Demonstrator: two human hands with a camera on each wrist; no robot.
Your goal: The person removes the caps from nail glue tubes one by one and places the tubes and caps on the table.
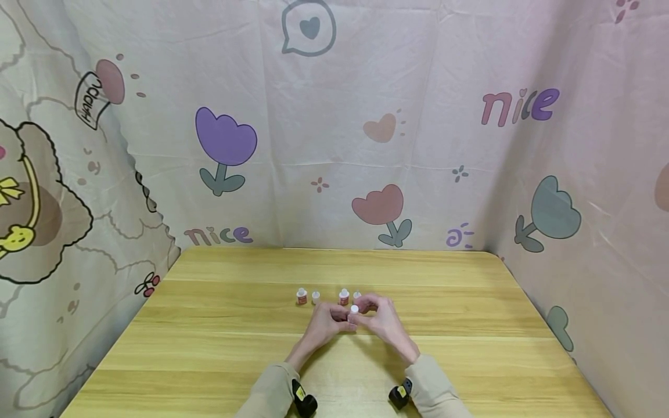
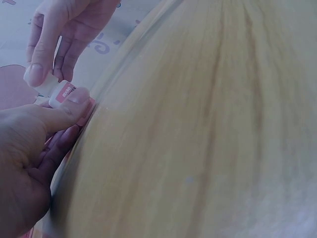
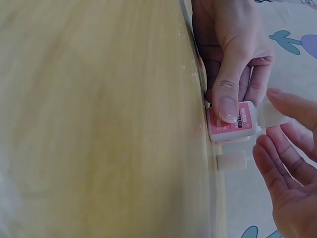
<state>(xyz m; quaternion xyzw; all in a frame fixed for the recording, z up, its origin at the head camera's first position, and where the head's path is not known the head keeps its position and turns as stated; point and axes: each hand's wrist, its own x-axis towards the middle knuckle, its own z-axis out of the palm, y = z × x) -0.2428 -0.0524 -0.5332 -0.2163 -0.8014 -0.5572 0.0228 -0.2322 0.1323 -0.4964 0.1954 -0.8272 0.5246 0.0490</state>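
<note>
Over the middle of the table, my left hand (image 1: 325, 326) holds a small white glue bottle (image 3: 247, 130) with a pink label. Its thumb lies across the label in both wrist views. My right hand (image 1: 384, 320) is at the bottle's top, thumb and fingers around a white cap (image 2: 45, 84). In the head view the white top (image 1: 354, 309) shows between the two hands. Behind the hands stands another small bottle (image 1: 343, 297) with a red label. Beside it is a small white cap-like piece (image 1: 357, 295), partly overlapped by the right fingers.
Farther left on the wooden table (image 1: 209, 325) stand another red-labelled bottle (image 1: 302, 297) and a small white piece (image 1: 316, 298). A printed cloth (image 1: 324, 87) hangs behind the table's back edge and along both sides.
</note>
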